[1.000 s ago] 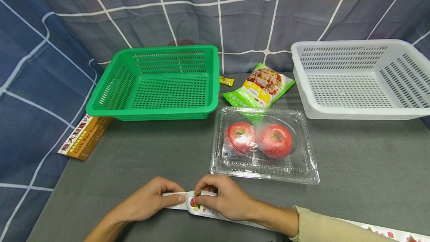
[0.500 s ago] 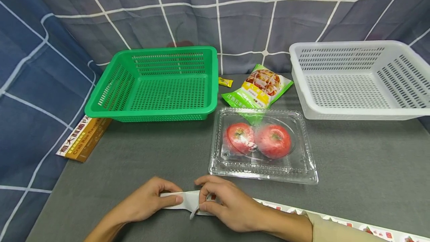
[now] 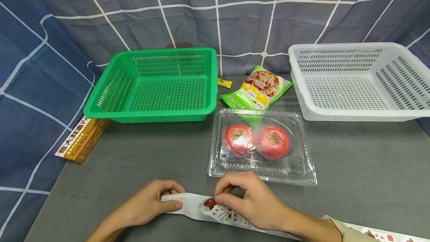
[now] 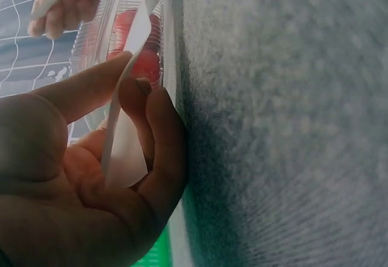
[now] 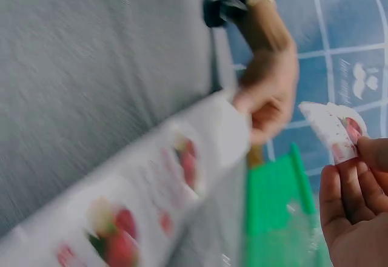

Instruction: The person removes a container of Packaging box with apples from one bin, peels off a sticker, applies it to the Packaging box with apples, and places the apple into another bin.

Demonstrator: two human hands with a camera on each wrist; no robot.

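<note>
My left hand [image 3: 152, 204] pinches the bare white end of a long label strip [image 3: 191, 205] between thumb and fingers, low in the head view. Between my right thumb and fingers is a peeled sticker [image 5: 333, 130] with red fruit and red lettering. That right hand [image 3: 256, 202] is over the strip, to the right of the left hand. More printed labels show along the strip, which runs right under the right forearm. Behind the right hand lies a clear plastic container [image 3: 216, 160], lid down, with two red apples [image 3: 238, 139] inside.
A green basket [image 3: 151, 115] stands back left, partly over a brown and white pasta box [image 3: 82, 141]. A white basket [image 3: 362, 113] is back right. Between them lie a green food bag [image 3: 260, 87], its lower end behind the container, and a small yellow packet [image 3: 224, 83].
My right hand has peeled the sticker up from the strip and moved right with it, leaving a longer stretch of bare backing. The left hand has stayed on the strip's end.
</note>
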